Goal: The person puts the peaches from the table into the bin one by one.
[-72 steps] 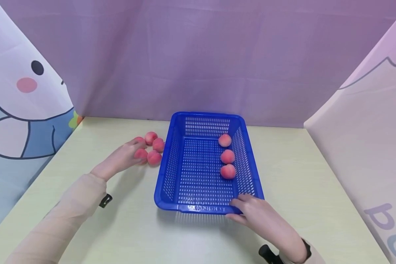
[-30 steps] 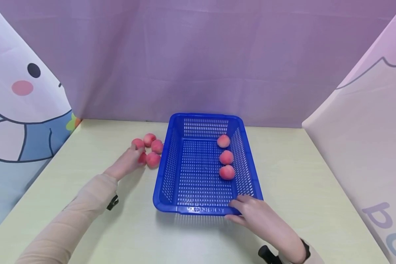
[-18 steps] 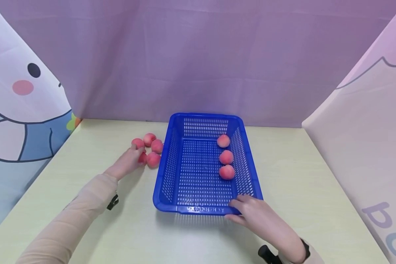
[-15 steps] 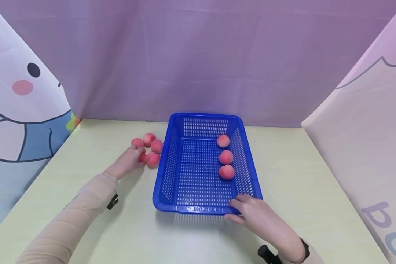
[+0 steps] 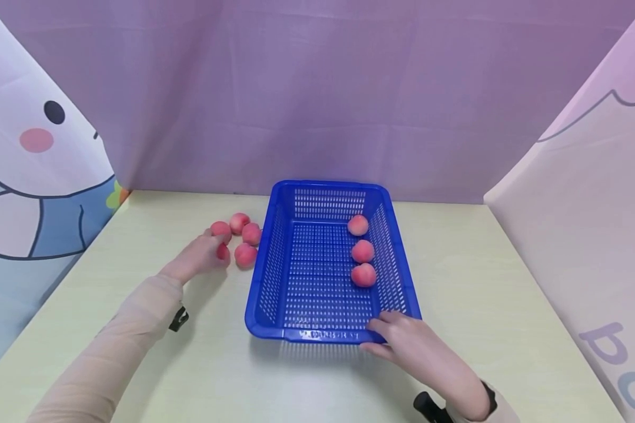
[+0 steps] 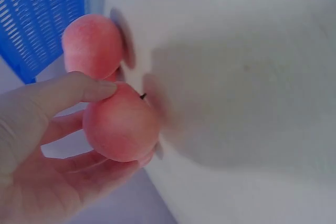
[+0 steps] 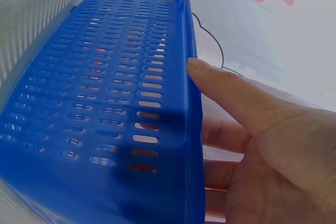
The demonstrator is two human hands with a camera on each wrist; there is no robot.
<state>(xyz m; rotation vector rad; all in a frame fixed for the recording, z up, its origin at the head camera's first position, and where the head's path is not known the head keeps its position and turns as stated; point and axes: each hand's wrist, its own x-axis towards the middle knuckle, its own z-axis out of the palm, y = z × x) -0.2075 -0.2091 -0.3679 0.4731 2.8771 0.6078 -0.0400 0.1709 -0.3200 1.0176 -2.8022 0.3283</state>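
My left hand pinches a pink peach between thumb and fingers, left of the basket; a short dark stem shows on it in the left wrist view. Several more peaches lie close together on the table between that hand and the basket. The blue plastic basket stands mid-table with 3 peaches in a row along its right side. My right hand grips the basket's near right rim; in the right wrist view the thumb lies outside and the fingers reach inside.
Purple cloth hangs behind the table. Printed cloth panels stand at left and right. Dark wrist-worn gear sits below the right hand.
My left hand closes on the near left peach and has just shifted it slightly left, widening the gap to its neighbour. The right hand and basket stay put.
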